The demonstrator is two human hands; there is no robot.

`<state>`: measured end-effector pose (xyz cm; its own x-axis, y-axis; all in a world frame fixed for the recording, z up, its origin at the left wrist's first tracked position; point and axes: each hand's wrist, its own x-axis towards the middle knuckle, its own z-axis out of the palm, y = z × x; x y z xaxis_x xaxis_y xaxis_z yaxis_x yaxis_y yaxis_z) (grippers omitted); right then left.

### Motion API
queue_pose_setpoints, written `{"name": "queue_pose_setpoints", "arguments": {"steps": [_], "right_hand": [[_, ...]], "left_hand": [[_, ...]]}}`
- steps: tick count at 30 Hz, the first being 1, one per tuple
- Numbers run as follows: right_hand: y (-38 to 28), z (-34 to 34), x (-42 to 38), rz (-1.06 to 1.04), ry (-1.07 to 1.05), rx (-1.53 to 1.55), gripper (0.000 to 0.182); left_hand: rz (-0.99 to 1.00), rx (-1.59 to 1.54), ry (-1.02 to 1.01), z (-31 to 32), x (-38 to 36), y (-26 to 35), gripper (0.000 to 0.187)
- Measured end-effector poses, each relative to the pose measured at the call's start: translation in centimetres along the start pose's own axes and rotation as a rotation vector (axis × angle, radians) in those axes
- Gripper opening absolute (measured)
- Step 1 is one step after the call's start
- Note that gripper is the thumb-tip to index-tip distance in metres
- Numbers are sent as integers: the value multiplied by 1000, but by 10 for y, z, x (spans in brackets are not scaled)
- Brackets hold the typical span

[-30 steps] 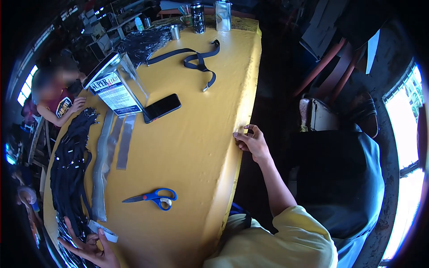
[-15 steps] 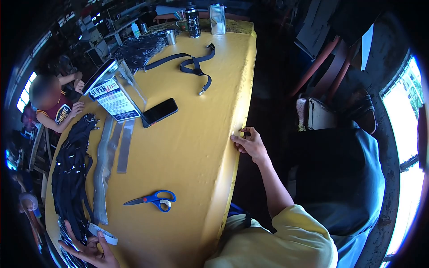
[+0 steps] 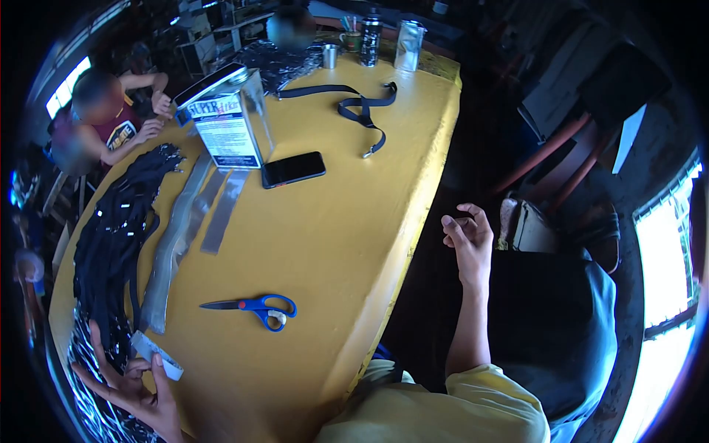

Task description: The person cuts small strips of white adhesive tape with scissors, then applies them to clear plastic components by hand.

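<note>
My left hand (image 3: 133,384) is at the lower left, holding a roll of white tape (image 3: 156,356) between thumb and fingers, some other fingers spread. It is over the lower end of a bundle of black straps (image 3: 111,244). Off the table's right edge, my right hand (image 3: 470,238) is raised with its fingers curled but apart, nothing visible in it. Blue-handled scissors (image 3: 258,306) lie on the yellow table (image 3: 332,244) between the hands. Clear plastic strips (image 3: 173,251) lie beside the straps.
A can (image 3: 229,133) stands by a black phone (image 3: 294,170). Beyond are a dark strap with metal clips (image 3: 358,111), a metal cup (image 3: 329,56), a dark bottle (image 3: 371,40) and a clear container (image 3: 408,46). Another person (image 3: 103,118) is at the left edge; a further head shows behind.
My right hand has moved off the table's edge, out to the right, and its fingers have parted. My left hand still holds the tape roll. The view has shifted.
</note>
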<state>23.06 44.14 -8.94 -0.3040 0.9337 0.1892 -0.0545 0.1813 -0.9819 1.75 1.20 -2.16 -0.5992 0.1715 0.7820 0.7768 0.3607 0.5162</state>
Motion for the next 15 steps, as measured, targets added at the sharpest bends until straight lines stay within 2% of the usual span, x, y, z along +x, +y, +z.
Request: {"name": "queue_pose_setpoints", "arguments": {"steps": [4, 7, 10, 15], "right_hand": [[-36, 48, -28, -88, -232, 110, 29], [-54, 99, -62, -175, -549, 65, 30], [-67, 146, -92, -273, -879, 117, 33], [-103, 194, -121, -392, -1176, 152, 41]], "left_hand": [[53, -165, -111, 7, -7, 8, 110], [174, -131, -210, 8, -13, 8, 115], [154, -224, -328, 5, -18, 13, 122], [195, -296, -446, 2, -16, 21, 127]]}}
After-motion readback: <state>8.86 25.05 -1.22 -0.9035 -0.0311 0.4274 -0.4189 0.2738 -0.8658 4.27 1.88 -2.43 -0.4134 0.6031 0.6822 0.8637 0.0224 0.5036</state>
